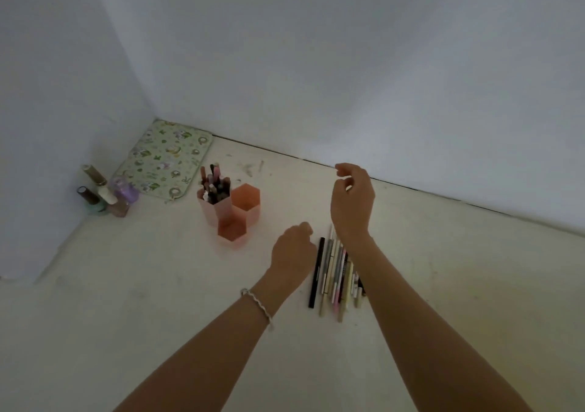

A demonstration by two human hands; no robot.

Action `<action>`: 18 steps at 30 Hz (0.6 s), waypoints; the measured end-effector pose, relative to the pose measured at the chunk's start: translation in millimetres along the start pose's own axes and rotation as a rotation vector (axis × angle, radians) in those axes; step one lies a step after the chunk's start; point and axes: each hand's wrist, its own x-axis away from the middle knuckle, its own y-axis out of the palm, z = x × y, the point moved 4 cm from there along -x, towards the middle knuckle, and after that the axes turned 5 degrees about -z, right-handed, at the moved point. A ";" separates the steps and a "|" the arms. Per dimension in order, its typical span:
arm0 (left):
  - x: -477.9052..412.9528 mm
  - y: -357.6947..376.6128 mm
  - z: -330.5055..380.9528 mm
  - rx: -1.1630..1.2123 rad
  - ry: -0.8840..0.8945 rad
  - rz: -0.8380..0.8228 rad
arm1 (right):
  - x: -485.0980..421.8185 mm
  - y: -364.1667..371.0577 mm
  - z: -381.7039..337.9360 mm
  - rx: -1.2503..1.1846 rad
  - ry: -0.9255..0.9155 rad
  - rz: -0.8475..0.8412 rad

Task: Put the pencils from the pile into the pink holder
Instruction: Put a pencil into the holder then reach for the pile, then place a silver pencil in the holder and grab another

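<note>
Nearest, both forearms reach forward over a pale desk (126, 285); the left wrist carries a bracelet (257, 304). Left hand (292, 248) is loosely curled, holding nothing visible, just left of the pile (337, 272), which lies flat between the arms. Right hand (352, 201) is raised beyond the pile, fingers loosely bent, empty. Further left stands the pink holder (231, 210): its back-left cell is packed with pencils, two cells empty. Bottles (104, 195) and a patterned mat (164, 158) occupy the far corner.
</note>
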 end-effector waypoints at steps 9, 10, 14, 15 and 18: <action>-16.9 45.3 16.1 -0.089 -0.062 -0.068 | 3.2 -35.6 59.8 0.122 0.153 -0.118; -18.2 35.0 18.6 -0.021 -0.051 -0.019 | 3.2 -32.0 64.8 0.179 0.166 -0.160; -22.7 -32.2 34.7 0.203 0.121 0.318 | 3.1 -9.3 87.0 0.538 0.214 -0.368; -23.2 -49.8 37.4 0.210 0.162 0.393 | 5.0 -3.7 91.8 0.640 0.213 -0.428; -21.6 -89.4 36.4 0.248 0.218 0.526 | 13.7 9.9 100.9 0.833 0.184 -0.522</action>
